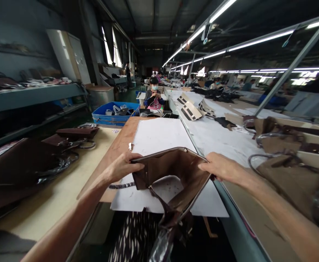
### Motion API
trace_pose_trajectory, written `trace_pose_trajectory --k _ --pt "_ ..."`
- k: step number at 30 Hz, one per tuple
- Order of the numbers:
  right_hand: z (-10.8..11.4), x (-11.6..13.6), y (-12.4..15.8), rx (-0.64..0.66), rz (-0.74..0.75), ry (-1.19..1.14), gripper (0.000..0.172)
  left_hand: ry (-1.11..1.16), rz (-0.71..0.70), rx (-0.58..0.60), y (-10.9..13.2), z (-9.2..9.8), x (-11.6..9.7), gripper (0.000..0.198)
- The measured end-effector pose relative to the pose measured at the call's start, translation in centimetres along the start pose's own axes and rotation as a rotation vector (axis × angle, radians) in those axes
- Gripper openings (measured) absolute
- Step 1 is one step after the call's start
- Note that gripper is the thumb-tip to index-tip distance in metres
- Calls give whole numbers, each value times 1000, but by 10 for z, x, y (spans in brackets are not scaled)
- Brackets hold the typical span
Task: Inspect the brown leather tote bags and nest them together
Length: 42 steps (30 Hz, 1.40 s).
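Note:
A brown handbag (186, 160) is held up in front of me, its mouth spread wide and its tan lining showing. My left hand (125, 165) pinches the rim at the bag's left corner, thumb on the inside. At the right corner, my right hand (216, 165) grips the rim in the same way. A dark handle sticks out at the left, and another part wrapped in clear plastic (161, 247) hangs toward my lap. Beneath the bag lies a white sheet (159, 134) on a brown board. The bag's underside is hidden from me.
More brown bags lie on the cream table (105, 145) at left and in a heap (290, 174) at right. A blue bin (115, 112) holds loose parts. Pale pieces with black strips (190, 109) rest on the long white table. A person (154, 95) sits ahead.

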State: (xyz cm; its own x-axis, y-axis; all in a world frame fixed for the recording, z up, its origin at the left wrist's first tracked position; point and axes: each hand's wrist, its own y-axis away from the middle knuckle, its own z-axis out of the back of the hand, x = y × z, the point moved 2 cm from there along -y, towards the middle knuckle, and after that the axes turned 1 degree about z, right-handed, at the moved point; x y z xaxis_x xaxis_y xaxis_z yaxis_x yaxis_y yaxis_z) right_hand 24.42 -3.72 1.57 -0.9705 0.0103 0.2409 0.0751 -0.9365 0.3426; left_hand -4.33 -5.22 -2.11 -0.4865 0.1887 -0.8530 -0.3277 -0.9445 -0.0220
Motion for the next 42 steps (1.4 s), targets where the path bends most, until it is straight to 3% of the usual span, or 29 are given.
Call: trace_pose_trajectory --k 4,7,11,14,19,23,30,42 --pt "0 0 -2 -233 10 139 13 50 -36 15 -2 2 8 25" --pt "0 11 3 -449 52 242 20 100 -67 -22 -3 2 11 23" --pt "-5 45 9 -613 396 284 35 144 -78 -23 -2 -2 14 22" --pt "-7 67 6 -613 605 143 33 164 -80 -51 0 -3 15 24" --pt "-10 89 -9 -475 718 -12 24 136 -83 -76 4 -4 14 26" --pt "-16 96 -17 -439 719 -8 11 94 -107 -135 5 -4 14 25" --pt "-17 95 -20 -514 705 -18 17 -36 -210 -357 3 -4 12 20" --pt "-21 98 -18 -612 675 194 12 -46 -239 -376 3 -10 10 23"
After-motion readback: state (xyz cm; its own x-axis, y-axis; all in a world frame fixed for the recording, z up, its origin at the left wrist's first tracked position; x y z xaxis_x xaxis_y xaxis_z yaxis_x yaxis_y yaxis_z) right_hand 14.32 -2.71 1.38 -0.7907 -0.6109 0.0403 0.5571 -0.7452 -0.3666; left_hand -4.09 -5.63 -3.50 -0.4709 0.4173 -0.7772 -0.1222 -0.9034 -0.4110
